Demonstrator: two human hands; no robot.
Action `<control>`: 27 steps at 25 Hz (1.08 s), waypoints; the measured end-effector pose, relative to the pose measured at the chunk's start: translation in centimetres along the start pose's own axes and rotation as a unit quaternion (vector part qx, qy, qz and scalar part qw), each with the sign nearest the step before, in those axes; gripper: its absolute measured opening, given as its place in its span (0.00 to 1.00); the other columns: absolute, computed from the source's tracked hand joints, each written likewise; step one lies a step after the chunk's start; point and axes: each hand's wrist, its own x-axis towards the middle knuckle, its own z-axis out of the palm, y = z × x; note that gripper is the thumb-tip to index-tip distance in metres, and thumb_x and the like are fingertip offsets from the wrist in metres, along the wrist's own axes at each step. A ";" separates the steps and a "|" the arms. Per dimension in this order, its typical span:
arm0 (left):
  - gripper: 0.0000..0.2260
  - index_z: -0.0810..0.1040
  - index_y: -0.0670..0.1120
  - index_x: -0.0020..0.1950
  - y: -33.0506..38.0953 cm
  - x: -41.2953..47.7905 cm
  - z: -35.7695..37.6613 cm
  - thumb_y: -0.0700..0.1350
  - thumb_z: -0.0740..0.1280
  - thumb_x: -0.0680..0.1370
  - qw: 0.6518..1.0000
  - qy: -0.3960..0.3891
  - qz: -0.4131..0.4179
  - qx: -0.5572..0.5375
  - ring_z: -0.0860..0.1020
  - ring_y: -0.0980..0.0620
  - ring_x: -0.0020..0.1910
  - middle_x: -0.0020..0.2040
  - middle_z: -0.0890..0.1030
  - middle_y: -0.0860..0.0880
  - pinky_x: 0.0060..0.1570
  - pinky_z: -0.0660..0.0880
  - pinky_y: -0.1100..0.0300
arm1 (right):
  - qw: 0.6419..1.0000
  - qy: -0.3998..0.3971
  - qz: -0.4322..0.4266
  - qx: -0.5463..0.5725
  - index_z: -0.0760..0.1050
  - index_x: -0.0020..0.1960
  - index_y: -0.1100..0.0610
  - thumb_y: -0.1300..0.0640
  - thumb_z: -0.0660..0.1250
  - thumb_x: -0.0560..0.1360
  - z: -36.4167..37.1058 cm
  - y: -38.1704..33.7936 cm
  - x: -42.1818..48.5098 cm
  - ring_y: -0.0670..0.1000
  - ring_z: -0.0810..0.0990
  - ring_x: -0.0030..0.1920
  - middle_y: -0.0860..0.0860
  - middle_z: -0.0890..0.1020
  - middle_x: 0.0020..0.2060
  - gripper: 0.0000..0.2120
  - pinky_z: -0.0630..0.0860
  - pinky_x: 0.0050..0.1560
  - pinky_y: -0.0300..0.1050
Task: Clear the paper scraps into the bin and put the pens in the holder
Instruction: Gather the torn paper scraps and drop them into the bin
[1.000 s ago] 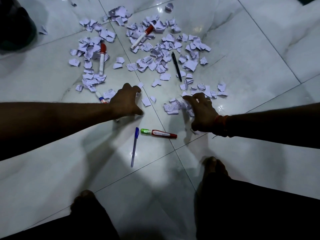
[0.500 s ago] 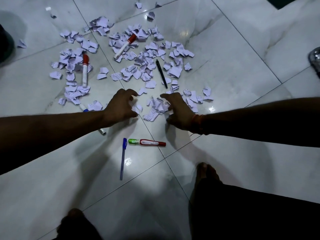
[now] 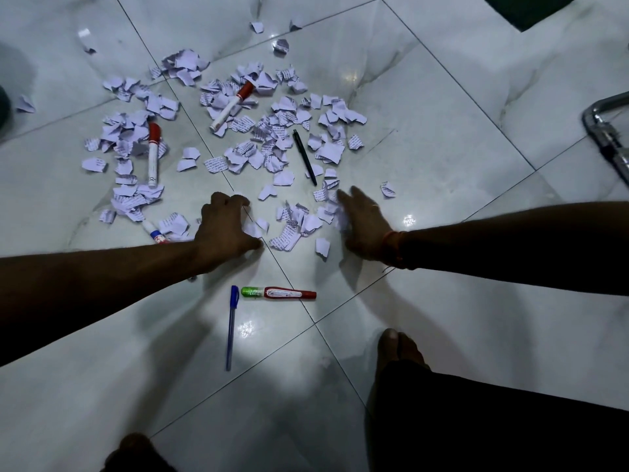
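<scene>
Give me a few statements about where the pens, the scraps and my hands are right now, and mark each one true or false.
1. The blue pen lies on bare floor, nearer the person than either hand. True.
2. The right hand holds the black pen. False: that pen lies on the floor among the paper scraps, beyond the hand.
3. The green-and-red marker sits on top of the scraps. False: it lies on bare floor beside the blue pen's cap.
4. The left hand has its fingers curled down at the scraps. True.
5. A red-capped marker lies among scraps, left of the black pen. True.
</scene>
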 end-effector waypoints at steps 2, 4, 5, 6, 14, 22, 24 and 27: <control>0.38 0.70 0.47 0.69 0.1 0.0 -0.1 0.49 0.80 0.62 0.998 -0.011 0.052 -0.019 0.69 0.40 0.65 0.65 0.70 0.41 0.62 0.68 0.52 | 0.997 -0.033 -0.071 0.021 0.50 0.78 0.57 0.67 0.67 0.68 0.0 -1.8 -0.3 0.58 0.51 0.78 0.59 0.53 0.78 0.43 0.52 0.78 0.49; 0.38 0.70 0.46 0.69 0.3 -0.2 -0.3 0.47 0.80 0.62 0.995 -0.015 0.091 -0.021 0.70 0.41 0.63 0.64 0.70 0.41 0.60 0.68 0.54 | 0.995 0.010 -0.100 0.027 0.53 0.78 0.58 0.68 0.67 0.67 -0.5 -2.3 0.0 0.58 0.53 0.78 0.59 0.55 0.77 0.43 0.53 0.78 0.50; 0.38 0.70 0.46 0.69 0.3 -0.2 -0.5 0.47 0.80 0.62 0.994 -0.013 0.106 -0.012 0.71 0.41 0.63 0.64 0.70 0.41 0.60 0.68 0.54 | 0.996 0.048 -0.079 0.014 0.55 0.77 0.57 0.66 0.68 0.67 -0.8 -2.0 0.3 0.59 0.54 0.77 0.58 0.56 0.77 0.42 0.55 0.77 0.50; 0.38 0.70 0.47 0.69 0.2 -0.3 -0.6 0.49 0.80 0.62 0.994 -0.012 0.113 -0.001 0.71 0.40 0.63 0.64 0.70 0.41 0.60 0.68 0.53 | 0.997 0.078 -0.027 -0.003 0.55 0.77 0.55 0.64 0.70 0.66 -1.3 -1.6 0.7 0.60 0.54 0.77 0.58 0.55 0.77 0.43 0.57 0.76 0.52; 0.41 0.69 0.48 0.68 0.1 -0.8 -0.5 0.50 0.82 0.59 0.999 -0.038 0.034 0.014 0.73 0.45 0.55 0.62 0.68 0.42 0.49 0.69 0.59 | 0.999 0.039 0.015 -0.009 0.67 0.69 0.60 0.59 0.66 0.62 -0.7 -1.3 1.0 0.64 0.69 0.64 0.63 0.69 0.63 0.35 0.68 0.63 0.48; 0.39 0.71 0.50 0.67 -0.9 0.1 -1.7 0.52 0.81 0.59 1.000 -0.008 0.011 0.015 0.74 0.41 0.59 0.61 0.70 0.43 0.53 0.76 0.49 | 0.995 0.100 -0.003 0.021 0.65 0.71 0.57 0.66 0.67 0.64 -2.2 -2.9 2.7 0.63 0.69 0.64 0.60 0.69 0.65 0.35 0.68 0.65 0.49; 0.41 0.70 0.49 0.68 -1.1 -0.1 -1.8 0.54 0.81 0.58 0.999 0.002 -0.039 0.019 0.70 0.39 0.62 0.64 0.67 0.42 0.56 0.74 0.48 | 0.995 0.082 0.061 -0.008 0.63 0.73 0.57 0.64 0.67 0.66 -2.7 -1.9 3.0 0.64 0.67 0.66 0.61 0.66 0.67 0.36 0.68 0.65 0.50; 0.43 0.68 0.48 0.69 -1.2 -0.2 -1.2 0.55 0.82 0.58 0.997 -0.005 -0.070 -0.014 0.70 0.39 0.63 0.65 0.65 0.42 0.59 0.73 0.49 | 0.999 0.024 0.022 -0.007 0.65 0.71 0.59 0.59 0.64 0.63 -1.6 -2.9 3.0 0.64 0.68 0.65 0.62 0.68 0.64 0.36 0.67 0.65 0.48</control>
